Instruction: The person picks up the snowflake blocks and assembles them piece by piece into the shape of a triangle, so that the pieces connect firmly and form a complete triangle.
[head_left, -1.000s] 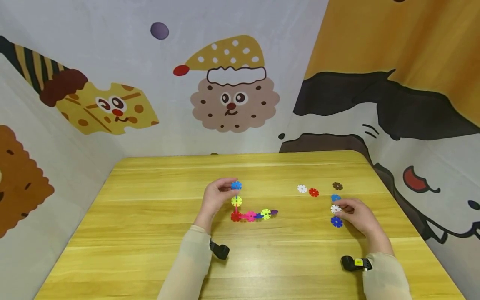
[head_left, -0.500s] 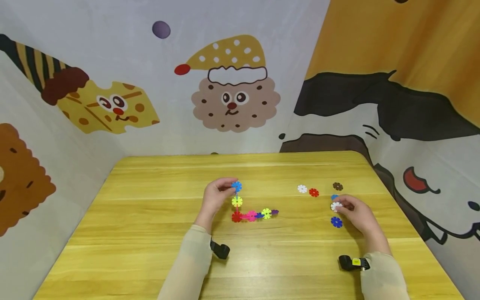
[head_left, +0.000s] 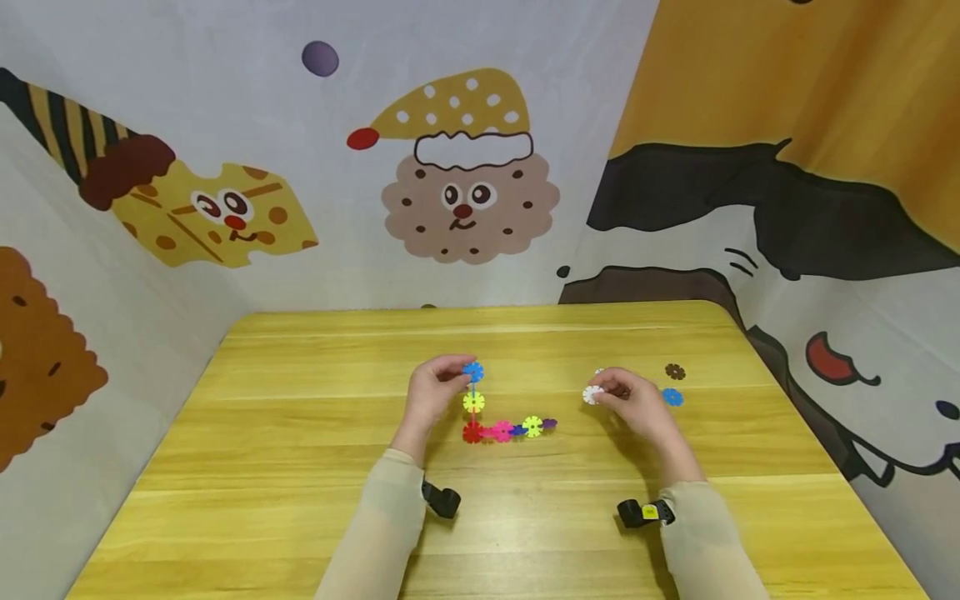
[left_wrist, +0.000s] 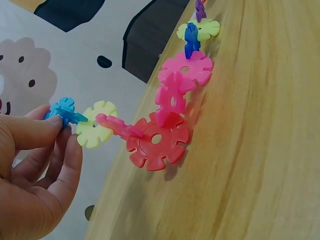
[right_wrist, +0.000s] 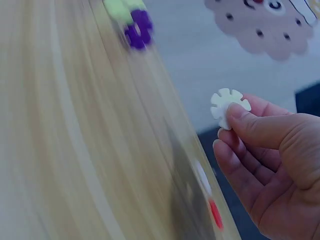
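Observation:
My left hand [head_left: 435,393] pinches a light blue plastic snowflake disc [left_wrist: 64,107] between thumb and fingers. That disc ends an L-shaped chain of interlocked discs: a yellow disc [left_wrist: 96,125], a pink one, a red disc [left_wrist: 157,141] at the corner, then pink, dark blue, yellow and a purple disc [head_left: 550,423] at the far end. To the right of the chain, my right hand [head_left: 636,407] holds a loose white snowflake disc [right_wrist: 229,106] by its edge, raised over the table. The left wrist view shows the red corner low over the tabletop; contact is unclear.
On the wooden table [head_left: 300,517], a brown disc [head_left: 675,372] and a light blue disc [head_left: 672,397] lie right of my right hand. Behind that hand, another white disc [right_wrist: 202,177] and a red disc [right_wrist: 215,214] lie flat. A cartoon-printed cloth stands behind the table.
My right hand has picked up the white disc from between the two blue ones and carried it left. Its arm now covers the dark blue disc's spot. My left hand stays nearly still.

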